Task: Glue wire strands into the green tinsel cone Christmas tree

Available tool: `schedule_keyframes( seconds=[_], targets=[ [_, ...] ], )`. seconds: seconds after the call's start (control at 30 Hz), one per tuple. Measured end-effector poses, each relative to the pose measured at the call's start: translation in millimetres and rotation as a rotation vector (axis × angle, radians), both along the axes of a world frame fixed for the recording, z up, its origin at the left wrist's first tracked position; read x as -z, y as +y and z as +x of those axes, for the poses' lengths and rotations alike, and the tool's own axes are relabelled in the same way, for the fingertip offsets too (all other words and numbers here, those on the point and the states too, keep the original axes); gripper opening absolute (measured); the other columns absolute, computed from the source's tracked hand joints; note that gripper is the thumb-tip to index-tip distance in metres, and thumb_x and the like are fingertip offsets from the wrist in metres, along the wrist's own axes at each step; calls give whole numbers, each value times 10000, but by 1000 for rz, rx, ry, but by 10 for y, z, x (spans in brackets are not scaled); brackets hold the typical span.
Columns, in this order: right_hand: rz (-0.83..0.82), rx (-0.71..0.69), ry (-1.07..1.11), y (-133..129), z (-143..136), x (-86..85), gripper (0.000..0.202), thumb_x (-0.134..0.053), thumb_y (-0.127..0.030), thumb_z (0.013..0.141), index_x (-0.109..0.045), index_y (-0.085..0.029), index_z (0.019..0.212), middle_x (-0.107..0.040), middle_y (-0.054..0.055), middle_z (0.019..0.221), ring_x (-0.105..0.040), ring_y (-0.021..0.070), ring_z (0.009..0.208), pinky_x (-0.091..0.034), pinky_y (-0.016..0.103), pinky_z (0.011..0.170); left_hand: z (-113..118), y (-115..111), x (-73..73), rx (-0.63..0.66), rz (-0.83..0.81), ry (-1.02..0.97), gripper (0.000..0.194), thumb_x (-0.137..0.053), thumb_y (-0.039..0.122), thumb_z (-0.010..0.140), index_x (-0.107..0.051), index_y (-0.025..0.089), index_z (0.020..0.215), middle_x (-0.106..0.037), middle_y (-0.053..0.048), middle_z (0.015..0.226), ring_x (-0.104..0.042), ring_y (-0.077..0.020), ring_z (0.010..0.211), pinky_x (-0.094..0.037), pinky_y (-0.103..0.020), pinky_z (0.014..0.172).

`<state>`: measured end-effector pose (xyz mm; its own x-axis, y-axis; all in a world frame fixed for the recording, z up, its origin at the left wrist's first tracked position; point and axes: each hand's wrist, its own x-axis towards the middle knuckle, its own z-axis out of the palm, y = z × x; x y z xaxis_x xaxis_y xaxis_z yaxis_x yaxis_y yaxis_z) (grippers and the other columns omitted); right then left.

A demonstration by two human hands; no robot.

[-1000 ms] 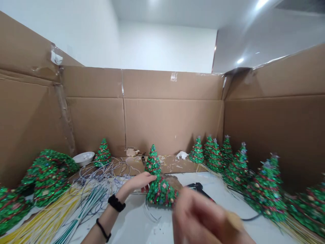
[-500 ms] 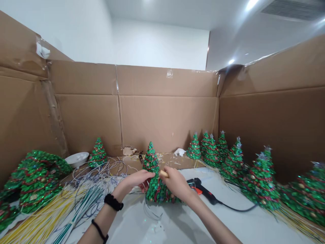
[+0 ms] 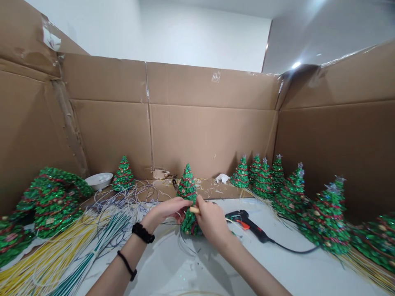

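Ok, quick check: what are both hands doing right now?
Left hand: closed on the green sequin tree, fingers at its side.
Right hand: closed on a small wooden stick, pressed against the same tree.

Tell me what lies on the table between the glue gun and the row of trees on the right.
Head view: only bare white table separates the glue gun from the row of trees.

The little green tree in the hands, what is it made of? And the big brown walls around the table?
The little tree looks like shiny green tinsel or sequins wound with red bands, since it glitters; what lies underneath is hidden. The left hand and right hand both hold it. The brown walls look like plain matte cardboard: they show fold creases and strips of clear tape.
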<state>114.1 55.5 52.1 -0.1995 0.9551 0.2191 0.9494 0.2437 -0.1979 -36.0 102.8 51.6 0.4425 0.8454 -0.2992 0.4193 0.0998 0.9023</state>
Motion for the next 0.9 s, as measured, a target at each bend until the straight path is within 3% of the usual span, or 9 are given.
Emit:
schedule_keyframes(
  seconds=[0.3,0.57,0.73,0.9],
  targets=[
    [73,-80,-178,26,-81,9,244,-391,-14,833,-493,-166,993,-664,116,860,-646,227,825,-365,235,572,-45,28,87,-11,-6,-50,424,-574,575,663,-531,154,655,-450,46,484,-432,-98,437,-359,-245,451],
    [22,-167,-50,110,23,20,337,-414,-23,768,-556,-173,1034,-655,115,927,-631,224,850,-396,245,643,-82,129,276,-37,-28,-170,393,-583,549,650,-554,157,651,-497,21,504,-443,-106,414,-362,-254,412],
    [33,-138,-70,239,-27,130,415,-484,3,716,-554,-139,1100,-656,143,951,-626,232,910,-444,228,654,-89,275,421,-71,-73,-190,306,-560,474,645,-543,171,605,-512,15,477,-432,-117,395,-342,-255,395],
    [188,-150,-56,264,-83,257,370,-436,-1,766,-548,-157,1083,-675,120,843,-628,204,916,-449,191,652,-89,285,461,-126,-56,-244,298,-661,410,539,-471,186,483,-397,59,399,-361,-93,379,-356,-250,439]
  ],
)
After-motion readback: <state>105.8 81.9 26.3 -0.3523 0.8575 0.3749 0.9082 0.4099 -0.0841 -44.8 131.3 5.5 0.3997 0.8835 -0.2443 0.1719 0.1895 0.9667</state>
